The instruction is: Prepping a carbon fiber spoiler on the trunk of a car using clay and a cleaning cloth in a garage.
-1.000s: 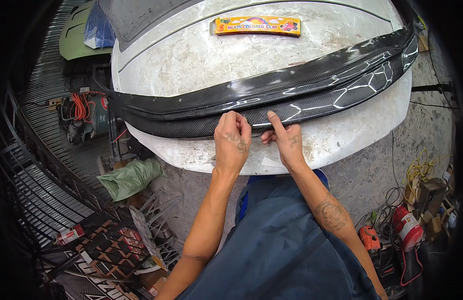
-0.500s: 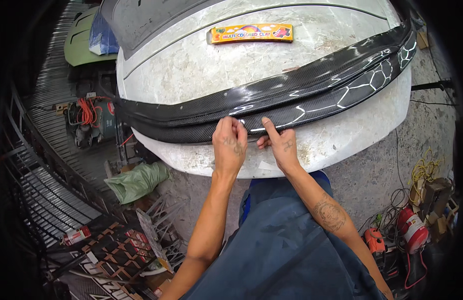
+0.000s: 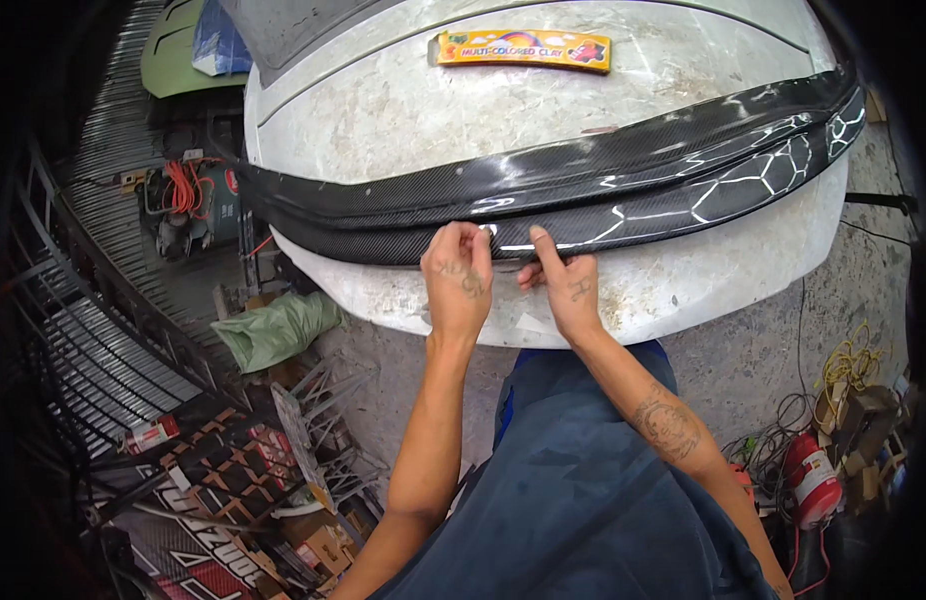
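Note:
A long glossy black carbon-fibre strip point(image 3: 683, 185) lies across a scuffed white curved panel point(image 3: 373, 125). My left hand point(image 3: 456, 285) is pinched at the strip's near edge, left of centre; what sits between its fingertips is too small or hidden to make out. Just right of it, my right hand point(image 3: 573, 290) grips the same edge, thumb on the top face and fingers curled lower down at the rim. A small white piece point(image 3: 535, 322) lies on the panel below the hands. A yellow box with a rainbow picture point(image 3: 518, 50) lies beyond the strip.
At left are a green panel point(image 3: 188, 65), a machine point(image 3: 193, 235) with orange cord and a pale green sack point(image 3: 273, 335). Boxes and metal racks point(image 3: 313, 420) crowd the lower left. Cables point(image 3: 843, 370) and a red cylinder point(image 3: 813, 480) lie at lower right.
The view has shifted a little. My two hands keep nearly the same place on the strip's near edge, with only slight movement of the left fingers.

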Action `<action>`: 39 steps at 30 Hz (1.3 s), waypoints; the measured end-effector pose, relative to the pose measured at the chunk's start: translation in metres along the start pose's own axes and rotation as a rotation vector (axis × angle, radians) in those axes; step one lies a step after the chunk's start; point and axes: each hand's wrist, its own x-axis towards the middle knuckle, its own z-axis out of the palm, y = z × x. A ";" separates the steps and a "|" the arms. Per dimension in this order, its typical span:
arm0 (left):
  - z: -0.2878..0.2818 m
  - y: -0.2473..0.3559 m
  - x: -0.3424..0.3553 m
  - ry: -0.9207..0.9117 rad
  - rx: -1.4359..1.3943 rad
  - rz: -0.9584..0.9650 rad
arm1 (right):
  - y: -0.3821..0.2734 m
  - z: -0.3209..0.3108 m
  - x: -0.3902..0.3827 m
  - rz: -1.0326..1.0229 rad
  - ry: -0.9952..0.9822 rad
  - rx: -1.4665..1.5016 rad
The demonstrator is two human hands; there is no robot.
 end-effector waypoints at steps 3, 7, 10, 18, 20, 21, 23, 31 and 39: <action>-0.003 -0.001 -0.008 0.009 0.064 -0.003 | 0.004 0.001 -0.005 0.015 0.012 -0.023; 0.002 0.003 -0.001 0.035 0.062 0.069 | 0.000 0.000 -0.003 0.020 0.010 -0.008; 0.000 -0.004 -0.006 -0.007 0.059 0.038 | 0.004 0.000 -0.001 0.017 0.025 -0.017; -0.001 -0.001 0.002 0.002 0.059 0.063 | 0.003 0.001 -0.005 0.027 -0.001 -0.009; -0.003 -0.002 0.005 -0.023 0.094 0.048 | -0.001 0.002 -0.002 0.079 0.000 -0.058; -0.005 -0.003 0.001 -0.009 0.000 -0.069 | 0.000 0.001 -0.002 0.078 -0.002 -0.057; -0.012 -0.002 -0.009 0.055 -0.161 -0.193 | 0.004 0.000 -0.005 0.014 0.020 0.017; -0.002 0.000 -0.004 -0.017 0.095 0.056 | 0.002 0.004 -0.004 0.021 0.023 0.042; -0.002 -0.001 -0.008 0.005 0.109 0.088 | 0.005 0.002 -0.003 0.001 0.022 0.014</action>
